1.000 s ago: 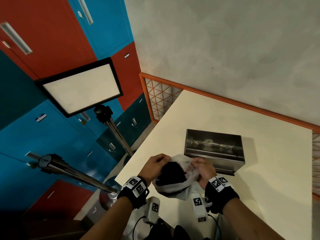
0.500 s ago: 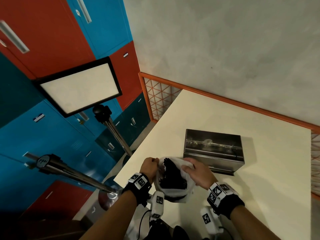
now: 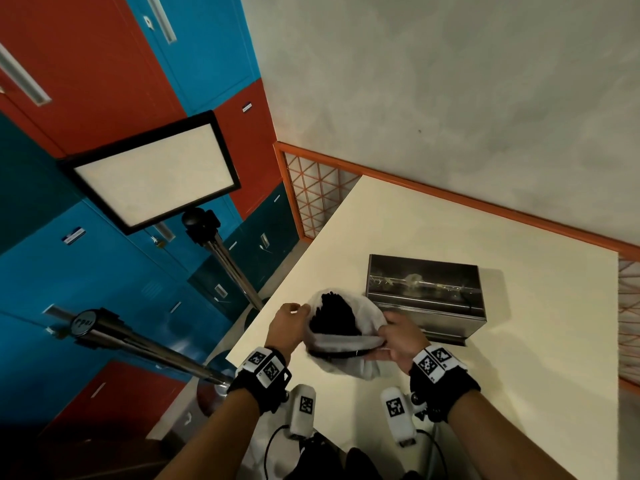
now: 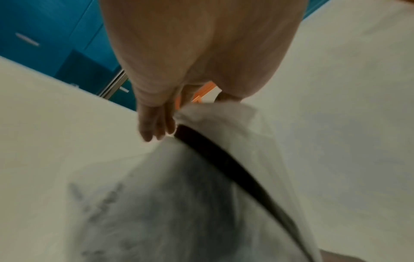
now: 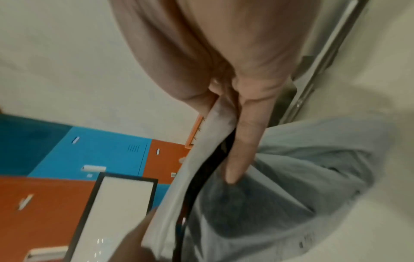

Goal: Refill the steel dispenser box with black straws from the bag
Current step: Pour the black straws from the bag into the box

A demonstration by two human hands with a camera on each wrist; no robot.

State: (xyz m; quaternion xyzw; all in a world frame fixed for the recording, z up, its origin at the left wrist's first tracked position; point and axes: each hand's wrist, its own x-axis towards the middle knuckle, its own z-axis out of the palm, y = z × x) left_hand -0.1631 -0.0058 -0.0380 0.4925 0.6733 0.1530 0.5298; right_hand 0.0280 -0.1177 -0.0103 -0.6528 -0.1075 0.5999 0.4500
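Observation:
A white plastic bag point(image 3: 346, 341) full of black straws point(image 3: 330, 315) is held over the near part of the cream table point(image 3: 502, 393). My left hand point(image 3: 289, 325) grips the bag's left rim and my right hand point(image 3: 401, 337) grips its right rim, pulling the mouth wide. The straws' ends show in the opening. The left wrist view has the left hand point(image 4: 156, 120) pinching the bag's edge point(image 4: 215, 113); in the right wrist view the right hand point(image 5: 233, 134) pinches the rim point(image 5: 215, 124). Just behind the bag stands the steel dispenser box point(image 3: 424, 296), lid open.
An orange rail point(image 3: 485, 209) runs along the table's far edge below a grey wall. Left of the table stand a light panel point(image 3: 152, 174) on a tripod, another stand point(image 3: 104, 329), and red and blue lockers point(image 3: 86, 81). The table drops off at its left edge.
Both hands have spread the bag's mouth wider and rolled its rim down, so more of the black straws show. The bag has shifted slightly toward the steel box.

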